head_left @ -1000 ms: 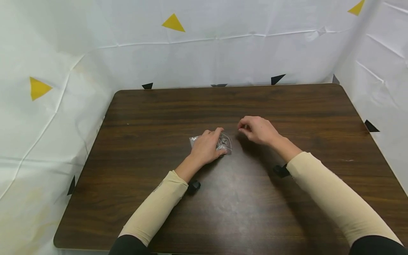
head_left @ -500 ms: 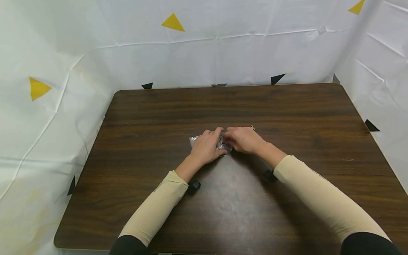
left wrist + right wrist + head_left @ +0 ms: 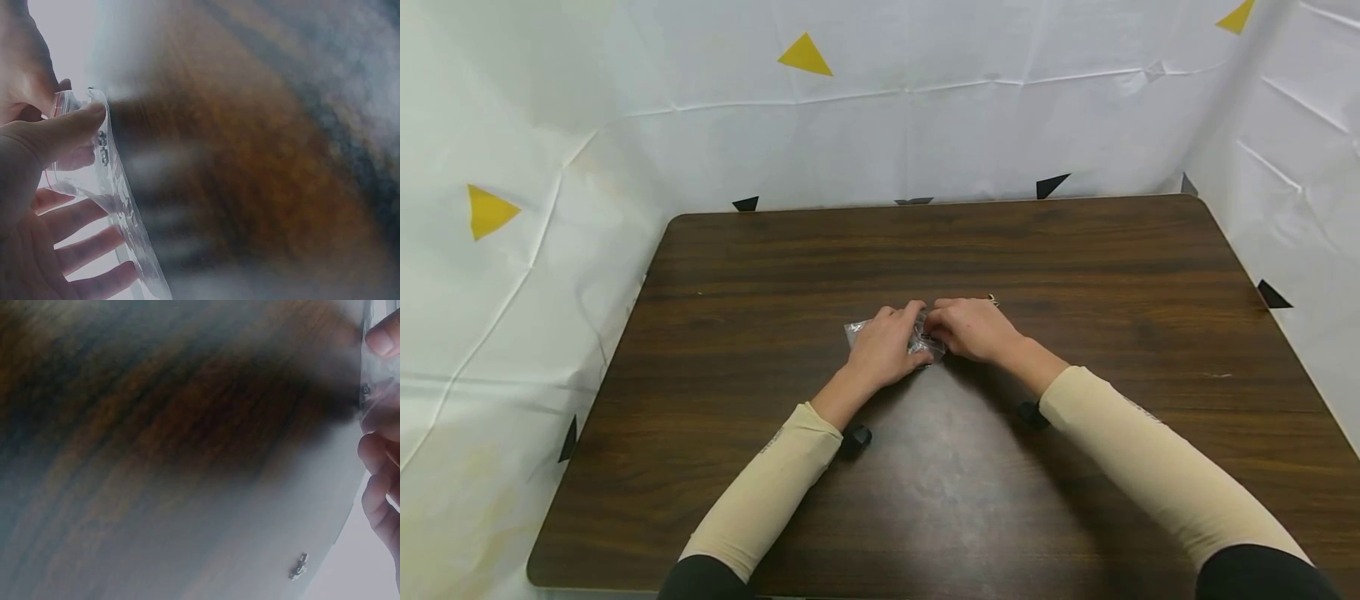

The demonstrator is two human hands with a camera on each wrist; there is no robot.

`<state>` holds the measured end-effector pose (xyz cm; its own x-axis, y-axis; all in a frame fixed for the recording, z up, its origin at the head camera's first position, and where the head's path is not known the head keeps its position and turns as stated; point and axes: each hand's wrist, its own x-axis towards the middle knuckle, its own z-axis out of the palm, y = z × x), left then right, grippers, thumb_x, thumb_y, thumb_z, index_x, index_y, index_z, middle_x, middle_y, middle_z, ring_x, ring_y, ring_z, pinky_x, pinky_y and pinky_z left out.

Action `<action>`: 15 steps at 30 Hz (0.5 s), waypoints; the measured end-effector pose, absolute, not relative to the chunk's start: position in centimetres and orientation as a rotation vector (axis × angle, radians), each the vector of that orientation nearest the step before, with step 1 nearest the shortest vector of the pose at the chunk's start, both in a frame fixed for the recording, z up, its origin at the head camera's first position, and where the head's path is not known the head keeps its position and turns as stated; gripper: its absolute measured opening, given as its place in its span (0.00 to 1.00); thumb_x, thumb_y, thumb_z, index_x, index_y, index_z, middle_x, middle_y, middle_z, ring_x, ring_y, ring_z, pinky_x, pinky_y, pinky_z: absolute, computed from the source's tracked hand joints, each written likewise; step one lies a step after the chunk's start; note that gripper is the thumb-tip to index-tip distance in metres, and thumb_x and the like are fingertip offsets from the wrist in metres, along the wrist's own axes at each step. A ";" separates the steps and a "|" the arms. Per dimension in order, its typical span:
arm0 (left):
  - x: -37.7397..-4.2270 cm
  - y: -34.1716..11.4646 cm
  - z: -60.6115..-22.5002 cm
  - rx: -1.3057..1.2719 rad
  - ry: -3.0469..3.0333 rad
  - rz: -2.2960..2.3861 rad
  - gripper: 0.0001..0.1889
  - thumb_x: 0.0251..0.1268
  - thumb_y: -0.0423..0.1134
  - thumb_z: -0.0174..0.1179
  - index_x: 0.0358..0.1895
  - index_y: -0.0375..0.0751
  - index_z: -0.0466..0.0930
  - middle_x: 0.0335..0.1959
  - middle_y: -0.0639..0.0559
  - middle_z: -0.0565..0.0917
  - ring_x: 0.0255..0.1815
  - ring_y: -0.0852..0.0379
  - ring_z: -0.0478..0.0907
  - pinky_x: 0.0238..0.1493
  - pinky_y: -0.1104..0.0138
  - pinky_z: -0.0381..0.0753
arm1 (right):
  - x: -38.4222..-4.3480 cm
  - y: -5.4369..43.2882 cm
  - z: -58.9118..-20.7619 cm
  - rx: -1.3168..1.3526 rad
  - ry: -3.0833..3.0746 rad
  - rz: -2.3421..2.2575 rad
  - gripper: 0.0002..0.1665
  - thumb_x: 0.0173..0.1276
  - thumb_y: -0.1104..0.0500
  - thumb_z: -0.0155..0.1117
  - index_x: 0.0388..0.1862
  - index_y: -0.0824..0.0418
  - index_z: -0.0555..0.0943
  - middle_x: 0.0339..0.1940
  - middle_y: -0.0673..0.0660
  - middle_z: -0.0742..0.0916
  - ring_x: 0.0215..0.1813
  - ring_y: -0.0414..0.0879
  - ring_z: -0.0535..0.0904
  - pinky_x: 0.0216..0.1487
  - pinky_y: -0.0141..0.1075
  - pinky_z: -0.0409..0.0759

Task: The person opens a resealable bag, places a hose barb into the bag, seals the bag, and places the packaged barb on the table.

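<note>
My left hand [image 3: 882,348] holds a small clear zip bag [image 3: 853,332] against the table. In the left wrist view its thumb lies over the bag near the red zip strip [image 3: 57,105], with the other fingers spread beneath. Small metal pieces, like short bits of chain [image 3: 103,148], show inside the plastic. My right hand [image 3: 973,327] is at the bag's mouth, fingers curled; I cannot tell what its fingertips pinch. Behind it a small shiny metal piece [image 3: 993,300] lies on the table; the right wrist view shows this linked, chain-like piece [image 3: 299,567] too.
The dark wood-grain table [image 3: 760,267] has rounded corners. White sheeting [image 3: 865,150] stands behind it and at both sides, marked with yellow and black triangles. A black wrist camera [image 3: 855,439] sits under my left forearm, and another [image 3: 1032,414] under the right.
My right hand has moved left and toward me, from beyond the bag to its mouth. The small metal piece now shows on the table where that hand was. My left hand has stayed put.
</note>
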<state>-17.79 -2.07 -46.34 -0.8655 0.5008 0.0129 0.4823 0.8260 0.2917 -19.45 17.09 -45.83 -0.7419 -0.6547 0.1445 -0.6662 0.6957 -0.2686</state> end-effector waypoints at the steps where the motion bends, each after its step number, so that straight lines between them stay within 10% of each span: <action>1: -17.8 -2.1 -46.3 0.790 2.943 0.441 0.40 0.56 0.57 0.70 0.68 0.48 0.64 0.56 0.52 0.82 0.54 0.49 0.75 0.49 0.55 0.78 | -19.4 17.1 -45.8 1.105 -2.867 0.486 0.07 0.66 0.62 0.68 0.41 0.54 0.87 0.36 0.49 0.83 0.36 0.45 0.82 0.38 0.43 0.81; 15: -17.9 -2.0 -46.3 0.798 2.985 0.399 0.41 0.54 0.57 0.71 0.68 0.47 0.63 0.54 0.49 0.83 0.55 0.48 0.75 0.51 0.56 0.77 | -20.8 23.1 -43.4 0.548 -3.004 0.665 0.09 0.68 0.59 0.65 0.45 0.56 0.87 0.42 0.52 0.86 0.40 0.48 0.82 0.41 0.49 0.78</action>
<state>-17.86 -2.03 -46.30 -0.8686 0.4939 0.0404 0.4872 0.8361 0.2521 -20.83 23.09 -43.45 -0.9384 -0.3333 0.0907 -0.3404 0.8481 -0.4061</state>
